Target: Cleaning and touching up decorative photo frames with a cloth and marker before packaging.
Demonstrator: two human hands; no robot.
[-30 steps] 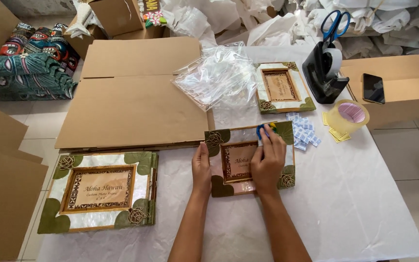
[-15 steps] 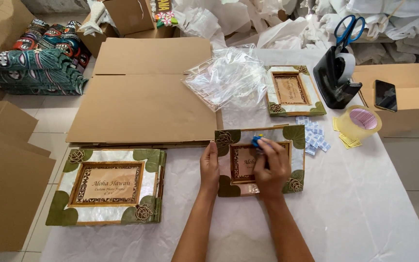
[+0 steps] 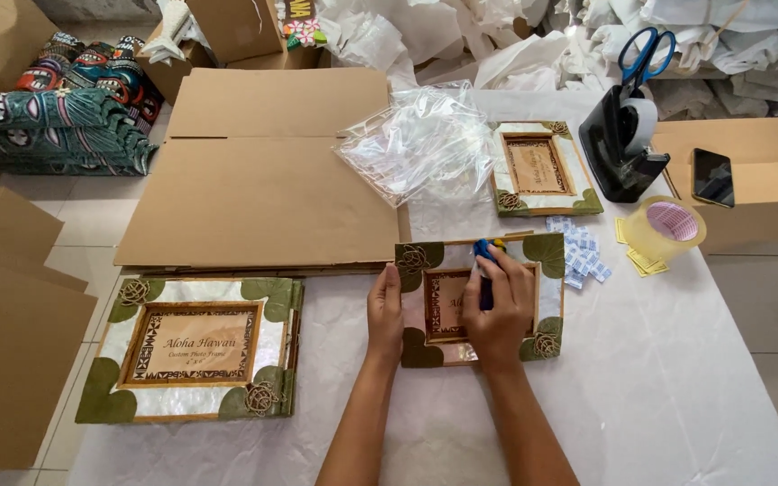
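A decorated photo frame (image 3: 542, 261) with green leaf corners and a pearly border lies on the white table sheet in front of me. My left hand (image 3: 385, 310) rests flat on its left edge, holding it down. My right hand (image 3: 500, 306) is closed around a small blue tool (image 3: 486, 256) and presses it against the frame's middle. The tool's tip sticks out above my fingers near the frame's upper edge.
A larger matching frame (image 3: 195, 349) lies at left, a smaller one (image 3: 542, 167) at the back. Flat cardboard (image 3: 263, 180), clear plastic bags (image 3: 416, 139), blue-white paper bits (image 3: 583, 256), a tape roll (image 3: 664, 229), a black tape dispenser with blue scissors (image 3: 628, 135), an open box with a phone (image 3: 711, 176) surround them.
The view has shifted slightly. My right hand with the blue tool has slid a little down over the frame's middle. My left hand stays on the frame's left edge.
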